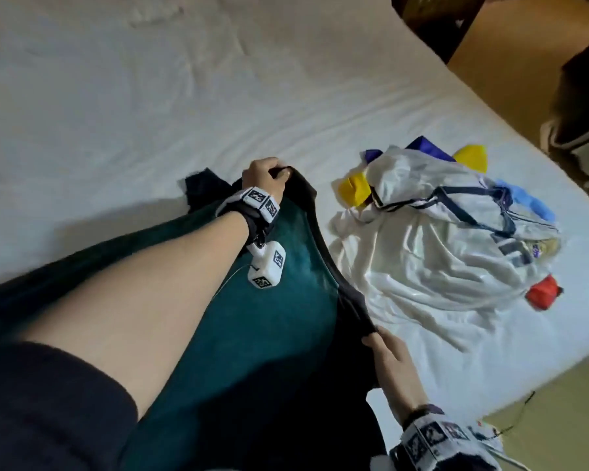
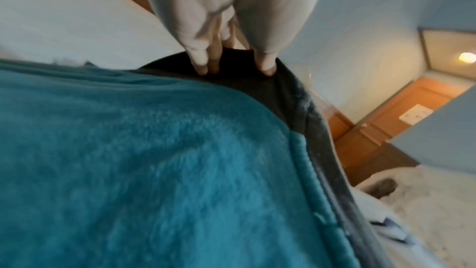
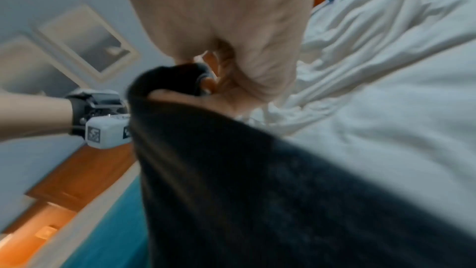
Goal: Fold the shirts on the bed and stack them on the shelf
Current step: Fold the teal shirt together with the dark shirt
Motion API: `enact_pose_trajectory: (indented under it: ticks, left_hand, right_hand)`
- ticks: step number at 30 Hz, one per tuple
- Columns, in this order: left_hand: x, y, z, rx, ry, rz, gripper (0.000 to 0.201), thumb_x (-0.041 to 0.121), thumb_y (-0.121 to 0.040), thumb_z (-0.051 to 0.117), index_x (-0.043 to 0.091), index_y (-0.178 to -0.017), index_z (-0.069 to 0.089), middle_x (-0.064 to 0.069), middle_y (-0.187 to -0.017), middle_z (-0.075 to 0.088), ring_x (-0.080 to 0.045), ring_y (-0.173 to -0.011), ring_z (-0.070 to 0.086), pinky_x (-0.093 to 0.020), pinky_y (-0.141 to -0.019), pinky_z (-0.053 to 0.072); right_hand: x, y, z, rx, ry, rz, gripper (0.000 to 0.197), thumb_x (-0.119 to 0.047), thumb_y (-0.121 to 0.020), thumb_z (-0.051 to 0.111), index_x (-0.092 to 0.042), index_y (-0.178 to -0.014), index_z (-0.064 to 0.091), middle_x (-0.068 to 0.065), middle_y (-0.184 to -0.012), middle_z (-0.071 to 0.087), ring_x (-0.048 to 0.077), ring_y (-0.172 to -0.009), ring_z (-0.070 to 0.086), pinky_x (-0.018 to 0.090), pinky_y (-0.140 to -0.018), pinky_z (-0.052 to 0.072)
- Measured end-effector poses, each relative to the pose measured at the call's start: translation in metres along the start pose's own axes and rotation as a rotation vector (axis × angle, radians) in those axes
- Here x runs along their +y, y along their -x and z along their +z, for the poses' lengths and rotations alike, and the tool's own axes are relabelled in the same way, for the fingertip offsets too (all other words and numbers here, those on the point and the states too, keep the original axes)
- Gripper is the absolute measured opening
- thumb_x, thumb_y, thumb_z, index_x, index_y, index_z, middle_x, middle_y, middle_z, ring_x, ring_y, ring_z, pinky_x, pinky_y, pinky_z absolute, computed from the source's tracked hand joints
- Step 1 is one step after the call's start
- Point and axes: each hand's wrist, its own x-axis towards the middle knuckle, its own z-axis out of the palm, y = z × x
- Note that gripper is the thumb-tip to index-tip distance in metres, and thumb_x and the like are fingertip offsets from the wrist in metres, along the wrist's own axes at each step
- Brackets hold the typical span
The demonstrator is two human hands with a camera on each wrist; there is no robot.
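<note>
From nine round to one o'clock the bed (image 1: 123,96) lies open, bare white sheet with shallow wrinkles; at three o'clock the heap of shirts (image 1: 439,239) blocks the way, white jersey on top, yellow, blue and red pieces around it; a narrow strip of sheet runs between the heap and the teal shirt (image 1: 252,317); dark furniture (image 1: 436,25) stands at one o'clock beyond the bed's edge
</note>
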Motion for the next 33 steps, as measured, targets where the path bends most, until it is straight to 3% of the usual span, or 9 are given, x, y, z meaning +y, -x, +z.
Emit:
enact_pose_trajectory:
  ticks: [4, 13, 16, 20, 23, 25, 27, 30, 33]
  left_hand:
    - [-0.042, -0.003, 0.078, -0.086, -0.054, 0.001, 0.011, 0.012, -0.087, 0.067, 0.006, -0.093, 0.075, -0.006, -0.095, 0.074, -0.021, -0.092, 0.066, -0.014, -0.074, 0.040]
    - [-0.032, -0.022, 0.142, -0.067, -0.110, 0.002, 0.015, 0.018, -0.088, 0.067, 0.008, -0.094, 0.075, -0.009, -0.097, 0.074, -0.026, -0.093, 0.067, -0.027, -0.082, 0.049]
    - [-0.026, -0.028, 0.152, -0.129, -0.162, -0.018, 0.014, 0.018, -0.089, 0.065, 0.010, -0.095, 0.076, -0.008, -0.099, 0.074, -0.026, -0.093, 0.066, -0.028, -0.081, 0.050]
    - [-0.038, -0.037, 0.149, -0.181, -0.315, 0.085, 0.014, 0.019, -0.085, 0.067, 0.021, -0.098, 0.074, 0.002, -0.111, 0.070, -0.025, -0.106, 0.062, -0.028, -0.086, 0.048]
    - [-0.046, -0.045, 0.130, -0.115, -0.458, 0.136, 0.028, 0.020, -0.078, 0.063, 0.027, -0.103, 0.070, 0.007, -0.121, 0.063, -0.025, -0.113, 0.053, -0.035, -0.093, 0.044]
    - [-0.057, -0.055, 0.113, -0.106, -0.587, 0.164, 0.033, 0.021, -0.077, 0.059, 0.029, -0.108, 0.068, 0.009, -0.126, 0.060, -0.025, -0.116, 0.047, -0.039, -0.095, 0.038]
    - [-0.070, -0.069, 0.094, -0.140, -0.684, 0.140, 0.038, 0.021, -0.080, 0.056, 0.031, -0.115, 0.064, 0.009, -0.133, 0.055, -0.024, -0.122, 0.041, -0.043, -0.100, 0.032]
    - [-0.090, -0.089, 0.065, -0.221, -0.771, 0.076, 0.039, 0.024, -0.089, 0.048, 0.034, -0.126, 0.057, 0.012, -0.143, 0.047, -0.021, -0.131, 0.036, -0.047, -0.106, 0.025]
    - [-0.101, -0.104, 0.039, -0.354, -0.838, 0.045, 0.037, 0.024, -0.090, 0.048, 0.033, -0.126, 0.054, 0.009, -0.144, 0.044, -0.022, -0.129, 0.043, -0.047, -0.106, 0.027]
  right_hand:
    - [0.048, -0.047, -0.013, 0.132, 0.114, -0.003, 0.024, -0.014, -0.093, 0.052, -0.011, -0.071, 0.044, -0.003, -0.054, 0.044, 0.016, -0.051, 0.045, 0.033, -0.050, 0.040]
    - [0.063, -0.095, -0.054, 0.306, 0.320, -0.057, 0.024, -0.014, -0.090, 0.053, -0.007, -0.069, 0.043, -0.006, -0.051, 0.041, 0.016, -0.052, 0.036, 0.031, -0.051, 0.030]
    - [0.040, -0.109, -0.058, 0.359, 0.516, -0.196, 0.011, -0.036, -0.089, 0.055, -0.027, -0.082, 0.055, -0.012, -0.079, 0.059, 0.010, -0.072, 0.054, 0.034, -0.069, 0.045]
    - [-0.005, -0.164, -0.046, 0.411, 0.988, -0.568, 0.037, -0.035, -0.088, 0.045, -0.034, -0.124, 0.054, 0.002, -0.132, 0.047, 0.027, -0.121, 0.044, 0.046, -0.093, 0.038]
    - [-0.023, -0.216, -0.033, 0.153, 1.331, -0.489, 0.057, -0.030, -0.090, 0.048, -0.047, -0.142, 0.033, 0.003, -0.161, 0.008, 0.034, -0.148, -0.002, 0.077, -0.102, 0.001]
    - [-0.025, -0.242, -0.038, 0.101, 1.404, -0.384, 0.057, -0.032, -0.095, 0.041, -0.051, -0.145, 0.020, -0.001, -0.162, -0.009, 0.029, -0.146, -0.021, 0.080, -0.097, -0.014]
    - [-0.032, -0.257, -0.053, 0.148, 1.410, -0.299, 0.059, -0.031, -0.096, 0.038, -0.053, -0.145, 0.013, -0.002, -0.163, -0.003, 0.024, -0.149, -0.008, 0.079, -0.101, -0.009]
    - [-0.057, -0.271, -0.077, 0.191, 1.346, -0.057, 0.054, -0.028, -0.095, 0.040, -0.044, -0.145, 0.028, 0.004, -0.152, 0.036, 0.028, -0.136, 0.040, 0.068, -0.110, 0.016]
    - [-0.087, -0.280, -0.068, 0.314, 1.339, 0.057, 0.045, -0.029, -0.094, 0.042, -0.037, -0.138, 0.045, 0.006, -0.146, 0.042, 0.030, -0.136, 0.035, 0.066, -0.108, 0.023]
